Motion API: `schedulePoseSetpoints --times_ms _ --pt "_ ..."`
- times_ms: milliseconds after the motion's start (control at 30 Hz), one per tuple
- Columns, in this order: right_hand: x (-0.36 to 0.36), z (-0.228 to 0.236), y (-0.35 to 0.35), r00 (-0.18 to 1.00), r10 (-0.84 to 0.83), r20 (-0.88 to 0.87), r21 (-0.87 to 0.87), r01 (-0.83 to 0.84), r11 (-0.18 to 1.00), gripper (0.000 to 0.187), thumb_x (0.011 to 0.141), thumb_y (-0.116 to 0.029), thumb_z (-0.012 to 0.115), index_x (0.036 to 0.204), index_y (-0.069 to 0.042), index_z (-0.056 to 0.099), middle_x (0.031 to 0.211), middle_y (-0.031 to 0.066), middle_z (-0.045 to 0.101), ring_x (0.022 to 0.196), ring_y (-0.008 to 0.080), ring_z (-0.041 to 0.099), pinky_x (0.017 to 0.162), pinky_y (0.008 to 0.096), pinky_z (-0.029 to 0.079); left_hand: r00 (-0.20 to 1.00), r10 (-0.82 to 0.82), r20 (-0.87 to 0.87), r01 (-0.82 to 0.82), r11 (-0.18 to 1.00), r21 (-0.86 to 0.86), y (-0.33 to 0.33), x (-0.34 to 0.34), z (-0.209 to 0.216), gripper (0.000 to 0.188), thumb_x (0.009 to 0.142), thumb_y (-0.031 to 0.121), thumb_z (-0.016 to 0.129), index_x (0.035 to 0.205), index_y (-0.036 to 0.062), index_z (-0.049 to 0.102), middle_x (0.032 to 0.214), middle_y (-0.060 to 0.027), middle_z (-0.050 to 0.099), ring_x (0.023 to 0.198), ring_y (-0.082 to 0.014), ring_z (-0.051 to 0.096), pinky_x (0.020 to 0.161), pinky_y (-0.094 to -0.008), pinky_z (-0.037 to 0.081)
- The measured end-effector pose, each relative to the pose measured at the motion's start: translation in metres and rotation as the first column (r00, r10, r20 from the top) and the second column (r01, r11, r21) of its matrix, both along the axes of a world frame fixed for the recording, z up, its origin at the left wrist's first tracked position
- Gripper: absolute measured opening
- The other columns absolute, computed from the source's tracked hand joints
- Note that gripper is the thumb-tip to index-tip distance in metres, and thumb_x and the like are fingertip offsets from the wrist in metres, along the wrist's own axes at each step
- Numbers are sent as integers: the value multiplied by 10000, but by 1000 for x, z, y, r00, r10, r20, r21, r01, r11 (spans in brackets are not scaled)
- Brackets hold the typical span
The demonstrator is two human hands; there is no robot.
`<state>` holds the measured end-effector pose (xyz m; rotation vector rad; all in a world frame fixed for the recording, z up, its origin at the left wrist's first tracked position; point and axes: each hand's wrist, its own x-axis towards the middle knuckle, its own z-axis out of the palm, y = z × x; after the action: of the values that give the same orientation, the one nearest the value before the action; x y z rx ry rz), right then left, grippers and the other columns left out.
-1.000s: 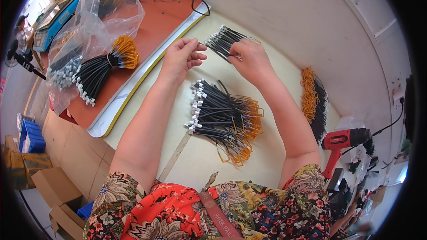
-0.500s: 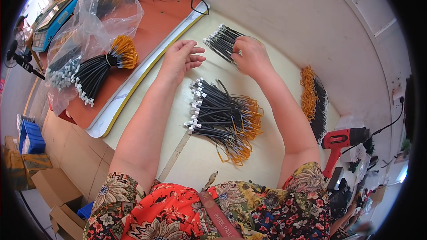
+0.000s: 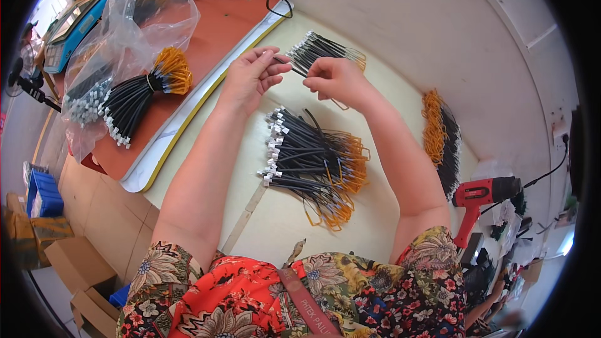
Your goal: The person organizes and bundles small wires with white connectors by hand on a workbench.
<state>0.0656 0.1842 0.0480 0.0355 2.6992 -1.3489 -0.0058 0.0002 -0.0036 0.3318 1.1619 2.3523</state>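
Note:
A single black-sleeved wire lead stretches between my hands. My right hand pinches it, and an orange wire end pokes out below those fingers. At its other end, the thumb and fingers of my left hand close on it, hiding the tip. Just beyond my right hand lies a row of similar leads with white connectors and orange ends. Nearer me, below both hands, a larger loose pile of such leads rests on the pale table, white connectors to the left, orange loops to the right.
On the red-brown mat at left are a tied bundle of leads and a clear plastic bag. Another stack of leads lies by the wall. A red heat gun stands at right. Cardboard boxes sit below left.
My right hand has come left and nearer from the far row, bringing one lead to my left hand. The left fingers have closed on its end.

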Motion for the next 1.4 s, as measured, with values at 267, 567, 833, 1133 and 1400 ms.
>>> schedulePoseSetpoints --times_ms 267,567,833,1133,1400 --pt "13 13 5 926 147 347 -432 19 902 197 873 -219 563 880 -30 618 696 33 618 554 83 574 537 218 478 991 71 -110 -71 997 3 -5 -5 0 202 930 155 491 1053 -1 527 898 -101 623 756 -136 632 638 -221 521" --pt "18 13 -10 980 -18 198 -52 29 998 193 861 -203 557 927 -31 615 639 45 619 498 89 569 487 223 453 980 134 -145 -138 990 -22 -3 -1 2 194 926 176 500 1008 2 524 889 -124 624 741 -153 641 621 -228 524" --pt "8 8 0 991 49 122 -175 -28 984 195 826 -217 595 879 -36 646 799 30 651 702 98 614 646 243 474 992 37 -122 -35 999 21 -2 3 6 187 917 203 524 1014 44 542 895 -122 644 763 -146 655 591 -211 524" --pt "3 1 2 999 -44 13 3 44 999 196 759 -208 661 848 -34 669 795 42 651 743 116 588 691 266 469 997 22 -80 -22 1000 -1 -2 2 5 172 910 205 533 974 45 539 910 -137 644 788 -169 660 593 -214 522" --pt "4 2 3 998 -46 32 18 45 999 168 797 -184 662 873 -36 639 782 -13 617 720 52 528 656 214 427 999 -16 -37 17 999 31 -3 3 6 236 913 254 525 994 31 535 929 -149 636 794 -170 650 606 -224 530"
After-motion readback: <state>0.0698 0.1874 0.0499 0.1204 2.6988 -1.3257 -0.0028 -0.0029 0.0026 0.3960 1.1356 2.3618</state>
